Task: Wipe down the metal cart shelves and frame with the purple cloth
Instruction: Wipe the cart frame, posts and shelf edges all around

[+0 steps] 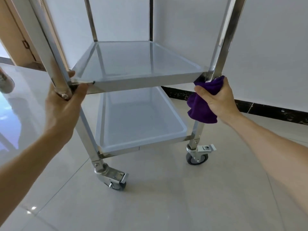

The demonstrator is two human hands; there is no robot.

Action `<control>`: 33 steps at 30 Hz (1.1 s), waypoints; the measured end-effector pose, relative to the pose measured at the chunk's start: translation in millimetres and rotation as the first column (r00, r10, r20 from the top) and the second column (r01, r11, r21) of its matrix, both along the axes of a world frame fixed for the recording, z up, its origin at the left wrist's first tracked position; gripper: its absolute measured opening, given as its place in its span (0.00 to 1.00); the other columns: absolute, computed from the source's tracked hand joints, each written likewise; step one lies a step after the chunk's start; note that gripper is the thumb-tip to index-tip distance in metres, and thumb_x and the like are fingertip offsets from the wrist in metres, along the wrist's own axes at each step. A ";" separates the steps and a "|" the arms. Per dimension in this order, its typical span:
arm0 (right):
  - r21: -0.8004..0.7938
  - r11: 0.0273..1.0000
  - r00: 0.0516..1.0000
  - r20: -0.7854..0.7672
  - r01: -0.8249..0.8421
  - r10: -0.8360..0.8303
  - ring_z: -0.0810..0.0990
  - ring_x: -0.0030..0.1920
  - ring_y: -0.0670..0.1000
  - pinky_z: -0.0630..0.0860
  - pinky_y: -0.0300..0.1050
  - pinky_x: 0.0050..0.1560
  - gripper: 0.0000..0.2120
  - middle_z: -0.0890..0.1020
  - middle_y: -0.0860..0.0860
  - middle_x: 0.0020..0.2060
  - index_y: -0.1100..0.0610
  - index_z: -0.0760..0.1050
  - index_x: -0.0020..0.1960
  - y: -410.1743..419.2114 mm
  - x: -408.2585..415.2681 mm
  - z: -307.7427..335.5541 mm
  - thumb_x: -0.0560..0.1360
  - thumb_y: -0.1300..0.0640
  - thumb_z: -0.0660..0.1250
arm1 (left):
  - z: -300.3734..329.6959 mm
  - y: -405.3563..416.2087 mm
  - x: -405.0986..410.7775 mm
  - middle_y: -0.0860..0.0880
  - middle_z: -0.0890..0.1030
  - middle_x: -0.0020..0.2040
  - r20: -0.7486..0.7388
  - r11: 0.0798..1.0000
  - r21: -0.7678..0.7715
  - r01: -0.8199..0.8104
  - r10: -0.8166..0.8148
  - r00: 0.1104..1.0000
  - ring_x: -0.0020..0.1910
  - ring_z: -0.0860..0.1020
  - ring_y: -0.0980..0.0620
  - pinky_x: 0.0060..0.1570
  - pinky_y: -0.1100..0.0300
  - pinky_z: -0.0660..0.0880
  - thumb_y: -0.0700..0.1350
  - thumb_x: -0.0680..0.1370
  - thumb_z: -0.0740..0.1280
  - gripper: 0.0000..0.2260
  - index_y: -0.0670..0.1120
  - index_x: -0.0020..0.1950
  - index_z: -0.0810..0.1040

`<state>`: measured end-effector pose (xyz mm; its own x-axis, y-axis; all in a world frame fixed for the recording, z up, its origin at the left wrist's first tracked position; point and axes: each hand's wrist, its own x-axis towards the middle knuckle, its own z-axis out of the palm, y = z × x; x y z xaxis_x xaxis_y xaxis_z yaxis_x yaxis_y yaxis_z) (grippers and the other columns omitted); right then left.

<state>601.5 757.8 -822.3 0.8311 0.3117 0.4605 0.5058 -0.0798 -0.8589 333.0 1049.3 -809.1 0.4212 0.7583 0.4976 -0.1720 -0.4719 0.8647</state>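
Purple cloth (201,112), silver cart (141,80)

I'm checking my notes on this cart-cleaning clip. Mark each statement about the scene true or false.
1. The right hand grips the purple cloth around the cart's front right post. True.
2. The left hand is holding a spray bottle. False: it grips the front left post.
3. The lower shelf holds stacked boxes. False: nothing lies on it.
4. The front casters have brake levers. True.

Hands (216,97) grip purple cloth (201,109), cart (141,80)
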 end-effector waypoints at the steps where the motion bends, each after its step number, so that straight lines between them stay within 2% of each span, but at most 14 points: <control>1: 0.019 1.000 1.000 0.005 0.022 -0.022 0.82 0.47 0.41 0.77 0.38 0.49 0.26 0.81 0.44 0.48 0.48 0.70 0.54 2.3 -2.0 -2.1 0.65 0.41 0.80 | -1.1 1.0 -1.3 0.53 0.79 0.45 0.012 1.000 -0.007 -0.002 0.002 1.000 0.46 0.75 0.45 0.48 0.41 0.73 0.59 0.72 0.72 0.16 0.66 0.58 0.76; 3: 0.071 0.994 0.996 0.013 0.082 -0.083 0.82 0.43 0.39 0.78 0.33 0.42 0.23 0.82 0.39 0.44 0.46 0.70 0.52 6.2 -8.1 -8.7 0.66 0.43 0.79 | -2.3 0.4 -5.2 0.57 0.80 0.45 0.016 0.999 -0.031 -0.021 0.022 1.000 0.48 0.77 0.50 0.49 0.46 0.74 0.61 0.70 0.72 0.14 0.69 0.54 0.76; 5: 0.102 0.984 0.989 0.022 0.146 -0.149 0.81 0.40 0.36 0.75 0.28 0.38 0.20 0.81 0.34 0.39 0.46 0.69 0.50 8.8 -17.6 -17.9 0.67 0.46 0.78 | -3.7 -0.5 -9.5 0.60 0.81 0.48 0.018 0.999 -0.034 -0.019 0.020 1.000 0.55 0.80 0.50 0.59 0.45 0.77 0.61 0.71 0.72 0.12 0.71 0.52 0.75; 9: 0.071 0.969 0.971 0.001 0.239 -0.239 0.80 0.41 0.34 0.73 0.27 0.37 0.17 0.79 0.30 0.40 0.44 0.69 0.50 0.1 -32.0 -48.1 0.69 0.46 0.76 | -5.1 -10.0 -16.7 0.61 0.81 0.52 0.069 0.999 -0.032 0.039 -0.036 0.997 0.61 0.79 0.51 0.64 0.46 0.75 0.58 0.73 0.73 0.13 0.70 0.54 0.76; 12: -0.092 0.971 0.965 -0.128 0.219 -0.230 0.80 0.45 0.37 0.71 0.32 0.42 0.19 0.80 0.34 0.43 0.42 0.68 0.53 -8.9 -40.3 -90.6 0.70 0.45 0.76 | -6.5 -17.6 -19.2 0.62 0.81 0.51 0.084 0.998 -0.019 0.061 -0.059 0.995 0.60 0.79 0.52 0.64 0.47 0.75 0.55 0.75 0.72 0.13 0.68 0.56 0.75; 16: -0.278 0.954 0.919 -0.334 0.115 -0.208 0.78 0.54 0.53 0.71 0.45 0.53 0.25 0.77 0.42 0.48 0.49 0.66 0.58 -15.6 -46.1 -131.9 0.71 0.46 0.76 | -4.5 -21.9 -19.3 0.64 0.81 0.49 0.086 0.998 -0.033 0.045 -0.042 0.995 0.54 0.79 0.60 0.65 0.47 0.75 0.52 0.77 0.71 0.12 0.66 0.57 0.75; 19: -0.256 0.958 0.915 -0.343 0.127 -0.213 0.79 0.54 0.53 0.71 0.45 0.52 0.24 0.76 0.42 0.47 0.52 0.67 0.57 -12.2 -42.5 -123.7 0.70 0.47 0.77 | -4.9 -24.7 -20.2 0.59 0.81 0.54 0.085 0.998 -0.027 0.051 -0.049 0.995 0.56 0.79 0.56 0.65 0.46 0.75 0.56 0.75 0.71 0.12 0.66 0.57 0.75; 21: -0.161 0.977 0.930 -0.318 0.140 -0.186 0.83 0.50 0.53 0.74 0.46 0.51 0.22 0.79 0.46 0.47 0.52 0.68 0.55 -7.9 -42.8 -103.2 0.70 0.49 0.78 | -4.8 -25.5 -20.6 0.54 0.80 0.55 0.092 0.999 -0.030 0.043 -0.040 0.995 0.54 0.78 0.53 0.57 0.45 0.75 0.59 0.73 0.71 0.13 0.66 0.56 0.75; 22: -0.081 0.988 0.939 -0.310 0.132 -0.151 0.85 0.46 0.52 0.78 0.45 0.50 0.21 0.80 0.48 0.48 0.51 0.68 0.53 -6.1 -43.1 -89.2 0.70 0.50 0.78 | -5.1 -25.3 -20.1 0.52 0.81 0.55 0.093 0.999 -0.035 0.038 -0.035 0.995 0.52 0.77 0.52 0.52 0.47 0.73 0.60 0.72 0.71 0.13 0.66 0.56 0.76; 24: 0.014 0.989 0.965 -0.223 0.147 -0.141 0.84 0.37 0.39 0.78 0.37 0.43 0.20 0.80 0.46 0.47 0.48 0.68 0.50 -4.0 -39.3 -58.4 0.69 0.51 0.79 | -6.2 -23.3 -17.7 0.51 0.81 0.53 0.089 0.998 -0.039 0.039 -0.036 0.995 0.50 0.76 0.52 0.49 0.48 0.69 0.61 0.72 0.71 0.14 0.64 0.56 0.75; 26: 0.039 0.983 0.975 -0.133 0.182 -0.176 0.81 0.38 0.34 0.75 0.35 0.44 0.22 0.80 0.42 0.47 0.47 0.68 0.51 -4.1 -34.2 -32.6 0.68 0.47 0.79 | -8.2 -20.6 -15.4 0.54 0.80 0.52 0.079 0.999 -0.040 0.027 -0.024 0.997 0.52 0.78 0.50 0.52 0.48 0.74 0.62 0.71 0.71 0.17 0.62 0.58 0.75; 28: 0.041 0.976 0.974 -0.079 0.215 -0.211 0.79 0.41 0.32 0.75 0.34 0.46 0.24 0.79 0.40 0.47 0.48 0.67 0.56 -2.6 -32.7 -25.7 0.68 0.46 0.78 | -9.7 -18.0 -14.9 0.53 0.80 0.53 0.081 0.999 -0.029 0.029 -0.027 0.996 0.57 0.80 0.46 0.61 0.45 0.76 0.62 0.72 0.70 0.18 0.60 0.60 0.75; 31: -0.026 0.973 0.972 -0.053 0.228 -0.230 0.77 0.39 0.27 0.71 0.22 0.37 0.25 0.75 0.40 0.47 0.51 0.63 0.60 -0.9 -39.9 -52.1 0.72 0.52 0.76 | -10.3 -16.3 -15.0 0.51 0.79 0.54 0.098 0.999 -0.011 0.052 -0.051 0.994 0.62 0.78 0.41 0.64 0.42 0.74 0.60 0.74 0.70 0.17 0.60 0.61 0.74; 33: -0.170 0.967 0.965 -0.150 0.188 -0.214 0.76 0.34 0.26 0.68 0.19 0.33 0.25 0.75 0.41 0.46 0.54 0.62 0.61 -6.0 -46.4 -82.8 0.73 0.55 0.75 | -10.2 -17.2 -14.6 0.51 0.78 0.54 0.100 0.998 0.018 0.053 -0.055 0.993 0.61 0.77 0.41 0.64 0.43 0.74 0.57 0.75 0.70 0.14 0.61 0.60 0.73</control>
